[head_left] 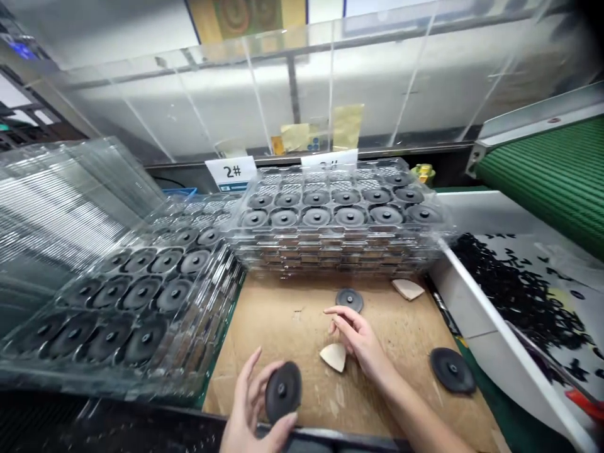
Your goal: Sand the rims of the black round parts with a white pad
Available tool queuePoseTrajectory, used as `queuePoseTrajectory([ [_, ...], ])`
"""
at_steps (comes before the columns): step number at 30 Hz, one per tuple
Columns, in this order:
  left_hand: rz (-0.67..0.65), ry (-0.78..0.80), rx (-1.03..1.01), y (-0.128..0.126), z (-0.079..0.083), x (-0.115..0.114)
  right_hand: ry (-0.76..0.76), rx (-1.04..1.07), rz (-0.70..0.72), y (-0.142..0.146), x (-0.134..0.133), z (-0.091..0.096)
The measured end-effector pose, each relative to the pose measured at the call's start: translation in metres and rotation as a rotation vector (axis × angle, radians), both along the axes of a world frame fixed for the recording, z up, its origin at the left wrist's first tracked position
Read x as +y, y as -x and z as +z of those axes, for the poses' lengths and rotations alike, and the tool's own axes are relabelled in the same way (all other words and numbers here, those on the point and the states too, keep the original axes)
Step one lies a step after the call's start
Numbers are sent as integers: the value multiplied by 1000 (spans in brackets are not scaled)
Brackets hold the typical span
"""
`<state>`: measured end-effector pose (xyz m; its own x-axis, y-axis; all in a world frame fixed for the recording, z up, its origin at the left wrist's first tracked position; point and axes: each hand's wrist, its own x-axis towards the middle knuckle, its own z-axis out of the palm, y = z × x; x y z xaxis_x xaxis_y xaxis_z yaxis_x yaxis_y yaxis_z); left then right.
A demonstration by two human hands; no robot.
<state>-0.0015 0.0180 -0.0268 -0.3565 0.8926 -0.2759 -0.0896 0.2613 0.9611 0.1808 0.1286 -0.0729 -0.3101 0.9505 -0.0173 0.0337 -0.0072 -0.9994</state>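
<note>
My left hand grips a round black disc by its edges, with the small raised hub at its centre facing me. The disc is tilted up above the front edge of the cardboard sheet. My right hand hovers over the middle of the sheet, index finger stretched out and the others loosely bent; I see nothing held in it. Just below its fingers lies a cream wedge-shaped pad. Another black disc rests right behind the fingertips.
Stacked clear trays of black discs stand at the back and left. A second wedge pad and a disc lie on the right. A white bin beside them holds many small black parts; a green conveyor belt runs above.
</note>
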Motion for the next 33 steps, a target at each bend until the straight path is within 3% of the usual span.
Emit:
queuePoseTrajectory([
  [4,-40,-189,129,-14,16,4,283,97,210,19,-54,28],
  [8,-168,-237,79,-9,12,-6,446,156,149,29,-96,41],
  [11,-196,-197,-78,-2,4,-14,530,184,68,40,-111,41],
  [16,-173,-52,-530,5,-7,-16,602,148,57,74,-121,43],
  [19,-128,-45,-772,10,-11,-16,551,50,89,82,-124,43],
  [21,-87,-45,-868,15,-12,-15,461,-63,65,72,-120,41],
  [26,-3,38,-967,35,-11,-12,101,-455,-287,17,-81,17],
  [28,26,77,-968,40,-9,-10,-7,-575,-362,4,-67,1],
  [33,65,121,-999,46,-7,-7,-178,-689,-320,9,-62,-25],
])
